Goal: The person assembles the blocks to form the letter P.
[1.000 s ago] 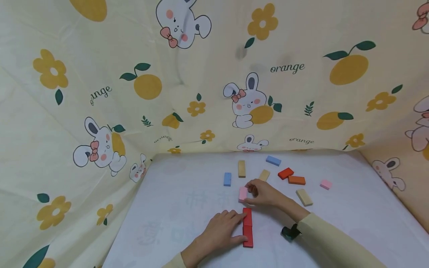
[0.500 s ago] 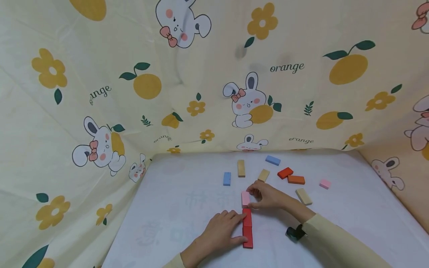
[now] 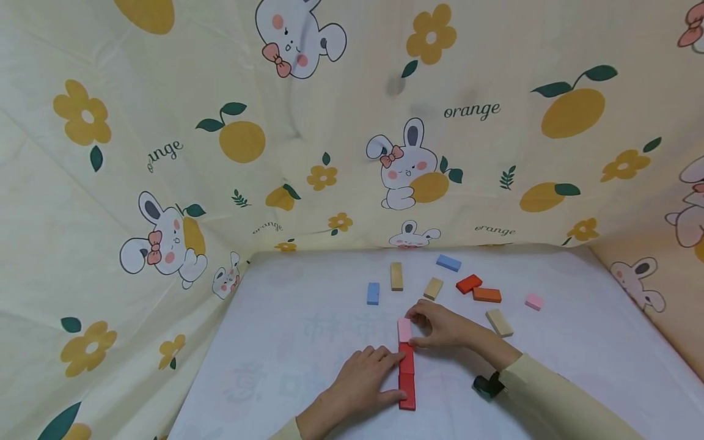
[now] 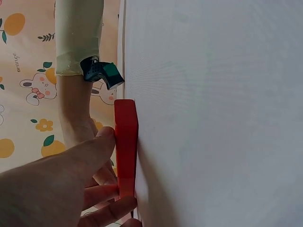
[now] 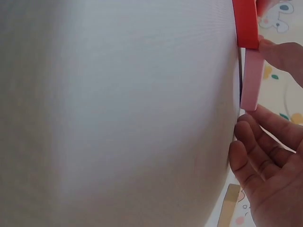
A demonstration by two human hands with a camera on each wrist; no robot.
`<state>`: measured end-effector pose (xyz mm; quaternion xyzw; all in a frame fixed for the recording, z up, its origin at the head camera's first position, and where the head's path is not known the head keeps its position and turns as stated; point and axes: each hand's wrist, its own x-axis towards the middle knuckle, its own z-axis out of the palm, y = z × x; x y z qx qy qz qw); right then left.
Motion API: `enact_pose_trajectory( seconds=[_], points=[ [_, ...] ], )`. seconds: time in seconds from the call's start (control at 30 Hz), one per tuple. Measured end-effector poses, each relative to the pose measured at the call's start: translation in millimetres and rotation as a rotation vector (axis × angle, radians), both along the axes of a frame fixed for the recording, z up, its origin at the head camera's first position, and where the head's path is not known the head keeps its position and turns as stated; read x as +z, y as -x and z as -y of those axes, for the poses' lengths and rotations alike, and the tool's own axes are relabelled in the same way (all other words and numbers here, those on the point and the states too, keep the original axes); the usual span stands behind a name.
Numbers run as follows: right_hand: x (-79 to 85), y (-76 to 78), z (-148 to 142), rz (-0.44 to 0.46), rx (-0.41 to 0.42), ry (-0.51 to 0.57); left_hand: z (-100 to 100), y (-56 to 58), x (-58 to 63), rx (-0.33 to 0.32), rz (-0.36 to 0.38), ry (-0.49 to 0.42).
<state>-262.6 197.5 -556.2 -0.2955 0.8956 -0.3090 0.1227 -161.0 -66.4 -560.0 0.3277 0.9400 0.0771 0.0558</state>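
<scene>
In the head view two red blocks [image 3: 406, 376] lie end to end on the white table. My left hand [image 3: 360, 382] rests its index finger and thumb on them; in the left wrist view the red block [image 4: 126, 146] has the thumb near one end and fingers toward the other. A pink block [image 3: 404, 330] lies in line at the far end of the red ones. My right hand [image 3: 442, 324] pinches it between thumb and index finger. Up close in the right wrist view, the pink block [image 5: 252, 79] meets the red block's end, slightly offset, thumb at the joint.
Farther back lie blue blocks [image 3: 373, 293], tan blocks [image 3: 396, 277], a red block [image 3: 469, 284], an orange block [image 3: 487, 295] and another pink block [image 3: 534, 302]. A dark strap piece [image 3: 488, 386] sits at the right wrist. A patterned curtain [image 3: 330, 122] walls the table.
The right hand has moved the pink block toward me and slightly right, from a gap beyond the red blocks to their far end. The left hand has stayed in place.
</scene>
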Motion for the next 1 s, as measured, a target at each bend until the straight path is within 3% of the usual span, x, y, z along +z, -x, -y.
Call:
enact_pose_trajectory(
  seconds=[1.0],
  points=[
    [-2.3,-0.1,4.3,0.026,-0.04,0.004,-4.2,-2.2,3.4,0.038,0.017,0.003]
  ],
)
